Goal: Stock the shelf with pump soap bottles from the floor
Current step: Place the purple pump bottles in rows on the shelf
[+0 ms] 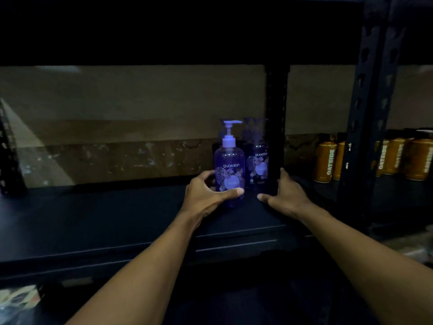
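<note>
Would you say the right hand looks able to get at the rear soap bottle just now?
Probably yes: the right hand lies open just beside the rear soap bottle, with nothing between them. The front bottle, in the grip of the left hand, stands on the other side.

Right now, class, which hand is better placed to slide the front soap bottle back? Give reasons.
Probably left. The left hand grips the front bottle; the right hand is open beside the rear bottle, holding nothing.
</note>
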The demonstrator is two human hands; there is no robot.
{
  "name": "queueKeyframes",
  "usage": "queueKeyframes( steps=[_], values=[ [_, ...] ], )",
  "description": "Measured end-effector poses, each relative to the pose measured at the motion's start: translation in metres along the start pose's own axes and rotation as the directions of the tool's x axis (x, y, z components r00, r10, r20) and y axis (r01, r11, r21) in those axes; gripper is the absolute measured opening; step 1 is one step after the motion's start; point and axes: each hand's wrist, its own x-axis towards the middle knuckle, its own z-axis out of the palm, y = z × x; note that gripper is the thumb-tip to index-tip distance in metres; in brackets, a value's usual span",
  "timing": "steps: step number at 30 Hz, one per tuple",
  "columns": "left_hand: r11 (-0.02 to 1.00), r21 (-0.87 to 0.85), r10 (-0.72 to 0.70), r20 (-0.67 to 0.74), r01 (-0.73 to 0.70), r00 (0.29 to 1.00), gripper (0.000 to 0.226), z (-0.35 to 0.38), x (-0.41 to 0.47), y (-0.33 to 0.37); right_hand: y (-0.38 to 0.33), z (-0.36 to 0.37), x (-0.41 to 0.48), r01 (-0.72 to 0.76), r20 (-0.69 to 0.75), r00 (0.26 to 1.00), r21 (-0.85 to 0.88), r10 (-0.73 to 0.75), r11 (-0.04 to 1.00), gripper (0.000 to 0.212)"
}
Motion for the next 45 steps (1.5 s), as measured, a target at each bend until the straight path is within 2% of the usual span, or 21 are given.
queueKeyframes(
  steps=[3,5,8,16,23,28,33,37,45],
  values=[
    [1.000,0.005,-0.003,-0.012,0.003,1.000,0.105,0.001,0.002,-0.004,-0.002,-0.003,-0.026,0.034,-0.001,0.999,-0.142,-0.034,0.989,0.084],
    [1.000,0.003,-0.025,0.001,0.025,1.000,0.099,0.002,0.005,-0.005,-0.004,-0.005,-0.037,0.039,-0.007,0.999,-0.201,-0.042,0.979,0.065],
    [0.999,0.025,-0.041,-0.030,0.042,0.999,0.096,0.006,0.014,-0.010,-0.010,-0.009,-0.046,0.028,-0.022,0.999,-0.206,-0.033,0.978,0.054],
    [0.993,0.091,-0.061,-0.131,0.073,0.989,0.084,0.023,0.047,-0.022,-0.011,-0.009,-0.045,0.003,-0.060,0.998,-0.186,-0.015,0.982,0.054],
    [0.989,0.116,-0.078,-0.116,0.091,0.990,0.112,0.024,0.049,-0.023,-0.010,-0.007,-0.045,0.012,-0.071,0.997,-0.209,-0.027,0.978,0.052],
    [0.976,0.192,-0.085,-0.112,0.106,0.990,0.101,0.024,0.046,-0.017,-0.011,-0.008,-0.045,0.001,-0.062,0.998,-0.204,-0.014,0.979,0.052],
    [0.970,0.217,-0.085,-0.105,0.106,0.991,0.101,0.024,0.048,-0.017,-0.010,-0.007,-0.043,-0.007,-0.081,0.997,-0.197,-0.009,0.980,0.051],
    [0.961,0.254,-0.094,-0.084,0.113,0.992,0.114,0.024,0.050,-0.020,-0.007,-0.006,-0.043,-0.005,-0.080,0.997,-0.194,-0.010,0.981,0.050],
    [0.952,0.276,-0.106,-0.107,0.131,0.989,0.110,0.025,0.053,-0.023,-0.009,-0.007,-0.044,-0.001,-0.081,0.997,-0.186,-0.015,0.983,0.048]
  ],
)
